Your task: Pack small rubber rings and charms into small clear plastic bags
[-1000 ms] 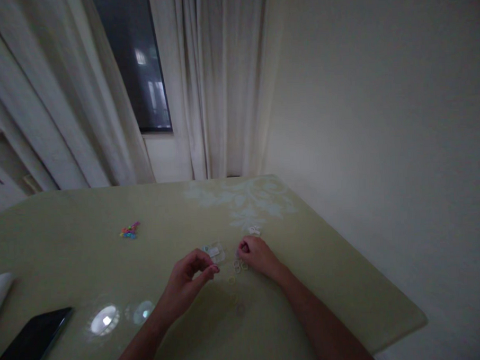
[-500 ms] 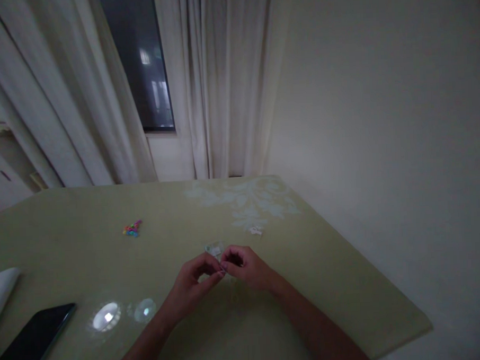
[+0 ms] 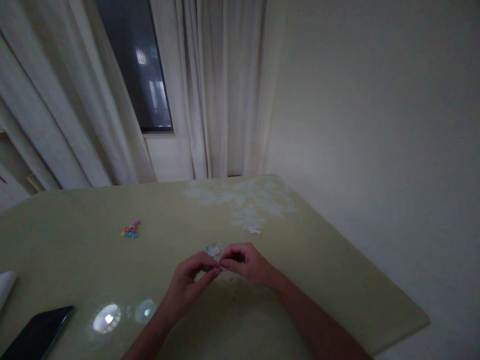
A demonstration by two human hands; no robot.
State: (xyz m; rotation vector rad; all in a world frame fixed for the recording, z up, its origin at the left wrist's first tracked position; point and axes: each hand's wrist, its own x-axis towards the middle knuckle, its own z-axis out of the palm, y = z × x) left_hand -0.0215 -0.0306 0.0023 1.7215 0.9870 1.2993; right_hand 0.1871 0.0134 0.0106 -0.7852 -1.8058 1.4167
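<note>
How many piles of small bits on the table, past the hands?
2 visible: the colourful pile on the left side of the table, and the white pile just beyond the right hand. The hands may hide more.

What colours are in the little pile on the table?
The little pile has pink, purple, orange, yellow, and blue bits; the head view shows it best.
</note>
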